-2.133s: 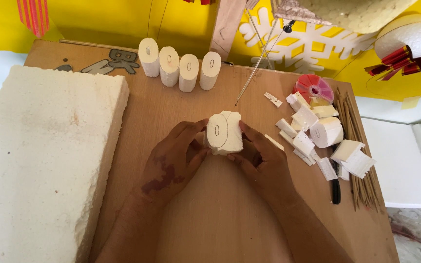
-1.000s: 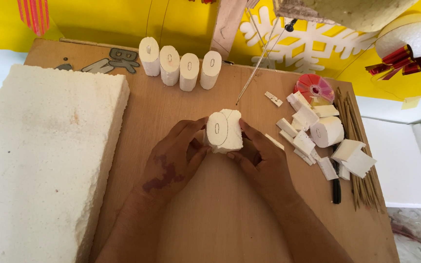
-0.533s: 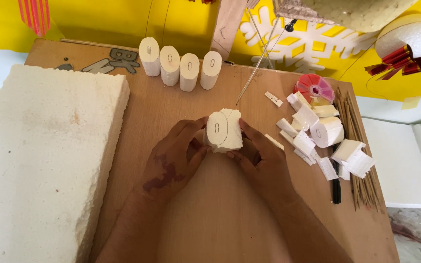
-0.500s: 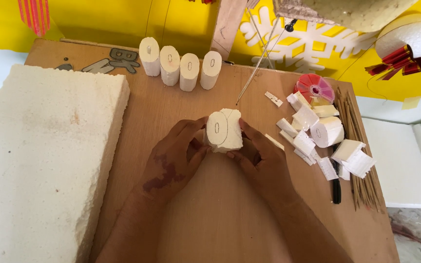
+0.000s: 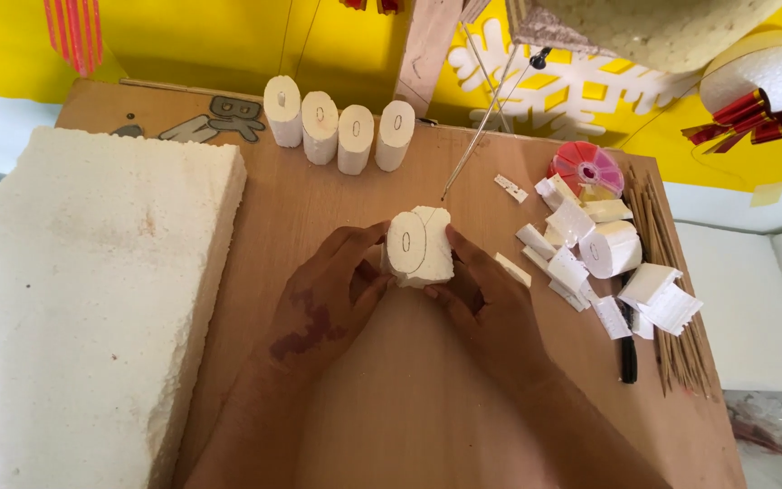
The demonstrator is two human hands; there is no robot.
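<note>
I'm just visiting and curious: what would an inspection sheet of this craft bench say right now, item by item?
Surface: brown wooden tabletop, bare in front.
Job's things: white foam block with a drawn oval, held above the tabletop; four white foam pieces with oval marks standing in a row at the back.
Clutter: white foam offcuts, round pink sectioned box, bundle of thin wooden sticks, big white foam slab on the left.
Hands: left hand and right hand both grip the block.
Cables: thin taut wire slanting to the table.
Surroundings: yellow wall, white snowflake cutout.
</note>
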